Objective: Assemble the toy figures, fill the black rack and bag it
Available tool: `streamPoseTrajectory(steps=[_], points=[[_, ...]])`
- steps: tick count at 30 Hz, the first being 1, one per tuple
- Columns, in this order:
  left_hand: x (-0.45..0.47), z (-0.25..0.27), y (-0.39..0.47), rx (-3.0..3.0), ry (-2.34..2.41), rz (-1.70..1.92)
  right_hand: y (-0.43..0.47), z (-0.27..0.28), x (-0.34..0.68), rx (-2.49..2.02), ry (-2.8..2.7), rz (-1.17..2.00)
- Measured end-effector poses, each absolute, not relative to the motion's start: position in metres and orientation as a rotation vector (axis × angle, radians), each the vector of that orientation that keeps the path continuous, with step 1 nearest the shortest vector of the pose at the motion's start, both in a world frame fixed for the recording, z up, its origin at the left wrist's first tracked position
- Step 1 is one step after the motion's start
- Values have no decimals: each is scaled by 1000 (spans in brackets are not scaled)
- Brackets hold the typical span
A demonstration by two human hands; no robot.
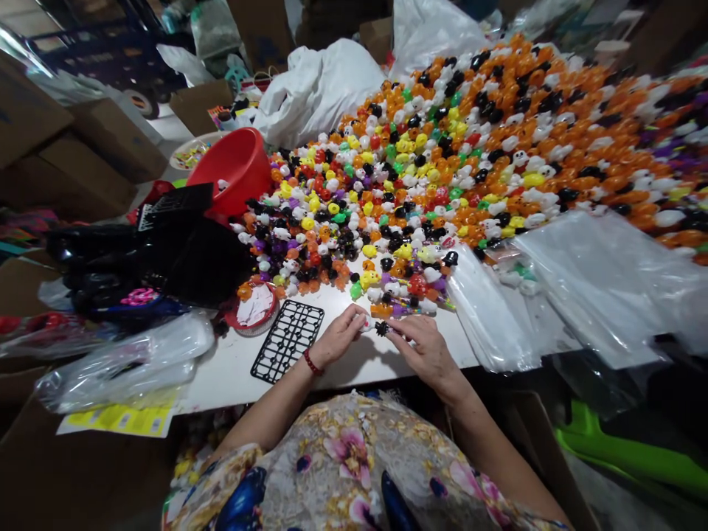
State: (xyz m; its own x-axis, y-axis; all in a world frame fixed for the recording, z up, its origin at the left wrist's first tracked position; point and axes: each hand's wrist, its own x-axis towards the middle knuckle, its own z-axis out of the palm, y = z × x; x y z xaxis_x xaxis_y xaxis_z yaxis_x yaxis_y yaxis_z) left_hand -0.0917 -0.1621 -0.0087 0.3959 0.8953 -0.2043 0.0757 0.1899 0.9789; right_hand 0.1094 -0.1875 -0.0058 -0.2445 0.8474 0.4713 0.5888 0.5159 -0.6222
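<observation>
My left hand [341, 339] pinches a small white toy figure [367, 323] with a spot of red on it, just above the table's front edge. A small black spiky piece [381, 329] sits right beside the white figure, between the fingertips of my right hand [425, 345]. The two pieces appear to touch; whether they are joined I cannot tell. Just beyond my hands, several colourful toy-topped sticks [406, 305] lie on the white table [346, 376]. A black plastic grid [288, 341] rests left of my left hand.
A big heap of small plastic figures [498, 140] covers the table's far side. A red tub [235, 173] and a small red basket [255, 308] with white paper stand at left. Clear plastic bags [490, 313] lie at right. Black bags [188, 254] lie at far left.
</observation>
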Motion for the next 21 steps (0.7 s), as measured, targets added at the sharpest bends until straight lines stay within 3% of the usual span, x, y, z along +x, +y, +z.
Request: streamPoseTrajectory(steps=[6,11,17,21], points=[[-93,-1,-167,1511,1093,642,-188,-8,105,-1177,-1856,742],[-91,-6,-174,1492,1106,643,-195,-18,90,-1198,-1791,833],[-96,-28,-176,1458,1171,672,-188,-41,83,-1243,-2001,727],[-101,-38,-173,1549,1445,696,-169,-47,85,-1397,-2105,359]])
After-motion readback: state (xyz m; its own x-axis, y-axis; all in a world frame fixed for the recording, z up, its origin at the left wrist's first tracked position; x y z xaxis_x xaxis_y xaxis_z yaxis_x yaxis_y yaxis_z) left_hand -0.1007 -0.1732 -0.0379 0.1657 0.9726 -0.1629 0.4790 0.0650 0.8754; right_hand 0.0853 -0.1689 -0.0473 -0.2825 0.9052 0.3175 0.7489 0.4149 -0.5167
